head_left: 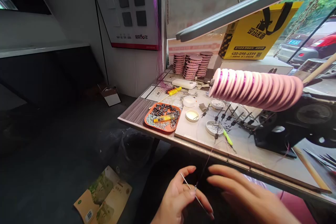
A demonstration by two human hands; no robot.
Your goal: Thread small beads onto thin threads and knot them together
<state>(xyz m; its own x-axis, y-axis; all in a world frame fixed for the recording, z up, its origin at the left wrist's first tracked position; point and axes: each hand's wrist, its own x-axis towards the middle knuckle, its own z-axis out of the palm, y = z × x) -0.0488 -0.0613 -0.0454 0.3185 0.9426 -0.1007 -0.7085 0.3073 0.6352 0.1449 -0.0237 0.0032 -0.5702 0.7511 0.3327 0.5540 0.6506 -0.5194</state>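
Note:
Below the table's front edge, my left hand [181, 196] pinches a thin metal needle-like rod [186, 181] between thumb and fingers. A fine dark line [205, 164] runs from near its fingertips up to the table edge. My right hand [244, 189], slightly blurred, is beside it with fingers stretched out, and I see nothing held in it. Above them on the worktop are a round white dish of small metal parts [214, 128], a green-handled tool [228, 137], and several black pieces on thin rods [223, 116].
An orange tray [149, 122] holds small black and metal parts and a yellow tube. Pink discs [193, 63] stand stacked behind. A pink ribbed roll [257, 87] sits on a black machine [309, 119] at right. A grey lamp arm [244, 7] crosses above.

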